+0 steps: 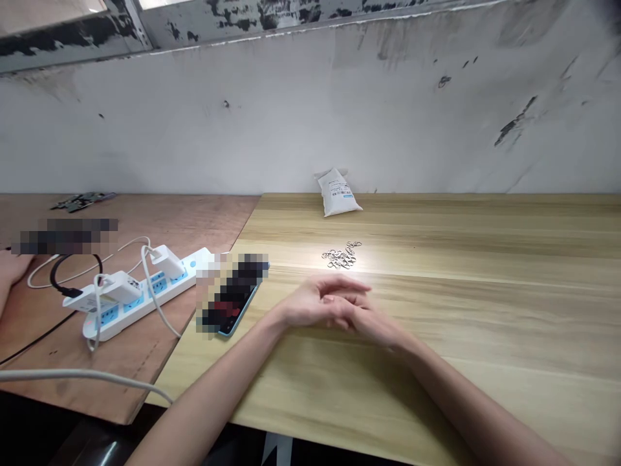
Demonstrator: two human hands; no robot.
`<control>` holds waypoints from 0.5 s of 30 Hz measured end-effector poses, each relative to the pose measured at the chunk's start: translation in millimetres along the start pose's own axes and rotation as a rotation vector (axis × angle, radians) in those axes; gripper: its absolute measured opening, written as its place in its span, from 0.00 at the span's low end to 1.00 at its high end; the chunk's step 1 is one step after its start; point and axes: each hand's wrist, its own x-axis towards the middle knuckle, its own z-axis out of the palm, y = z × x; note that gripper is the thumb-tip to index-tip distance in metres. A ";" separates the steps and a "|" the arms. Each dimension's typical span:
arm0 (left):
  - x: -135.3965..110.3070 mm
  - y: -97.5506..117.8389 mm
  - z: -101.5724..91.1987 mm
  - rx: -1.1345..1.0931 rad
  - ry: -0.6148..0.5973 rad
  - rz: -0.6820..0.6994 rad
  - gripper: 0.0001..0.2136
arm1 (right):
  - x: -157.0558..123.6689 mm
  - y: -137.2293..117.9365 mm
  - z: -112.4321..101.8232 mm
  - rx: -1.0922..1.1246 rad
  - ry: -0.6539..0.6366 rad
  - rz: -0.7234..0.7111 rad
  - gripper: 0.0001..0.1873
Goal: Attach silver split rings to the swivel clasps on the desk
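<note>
My left hand (308,303) and my right hand (363,318) rest together above the wooden table, one overlapping the other. The left fingers stretch to the right, over the right hand. The right fingers point left into the left palm, loosely extended and partly hidden. No object shows in either hand. Just beyond my fingers lies a small pile of metal clasps (342,259), which look like snap hooks. A phone (237,298) with a light blue edge lies left of my hands, its screen partly blurred out.
A white plastic packet (338,193) with a printed label lies near the wall. On the brown board at left sits a white power strip (160,294) with chargers and cables. Another person's arm (12,268) reaches in at the left edge, near a blurred dark object (68,236).
</note>
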 end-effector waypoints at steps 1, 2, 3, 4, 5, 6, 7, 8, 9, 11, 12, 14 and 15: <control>-0.7 -0.2 -6.0 0.053 0.082 -0.002 0.17 | 2.0 2.8 -4.2 -0.002 0.042 -0.016 0.26; -1.1 -1.7 -11.8 0.168 0.186 0.000 0.15 | 4.3 6.7 -9.3 -0.043 0.127 -0.039 0.25; -1.1 -4.4 -16.9 0.324 0.309 0.011 0.14 | 6.7 11.4 -14.9 -0.124 0.246 -0.058 0.23; -0.5 -8.1 -21.0 0.483 0.411 0.030 0.13 | 9.1 16.8 -20.7 -0.214 0.352 -0.059 0.20; 0.8 -12.4 -23.8 0.638 0.458 0.050 0.12 | 11.4 22.6 -26.2 -0.277 0.427 -0.039 0.18; 2.8 -16.8 -25.2 0.768 0.456 0.049 0.12 | 13.5 28.2 -31.0 -0.306 0.485 -0.020 0.17; 5.7 -20.8 -25.2 0.876 0.462 0.032 0.12 | 15.3 33.4 -34.8 -0.311 0.505 0.003 0.16; 9.3 -24.1 -24.3 0.971 0.462 0.019 0.12 | 16.8 37.7 -37.6 -0.316 0.525 0.027 0.16; 13.6 -26.6 -22.6 1.056 0.456 0.011 0.11 | 17.9 41.0 -39.3 -0.316 0.549 0.055 0.16; 23.4 -29.5 -18.7 1.194 0.434 0.035 0.09 | 19.0 44.2 -40.1 -0.322 0.576 0.104 0.16; 28.4 -30.1 -16.9 1.233 0.421 0.054 0.08 | 19.1 44.3 -39.7 -0.331 0.584 0.124 0.16; 37.2 -31.0 -14.4 1.275 0.386 0.068 0.07 | 18.9 43.1 -38.2 -0.358 0.576 0.148 0.16; 40.5 -31.5 -13.7 1.283 0.388 0.069 0.07 | 18.7 42.2 -37.5 -0.376 0.565 0.154 0.15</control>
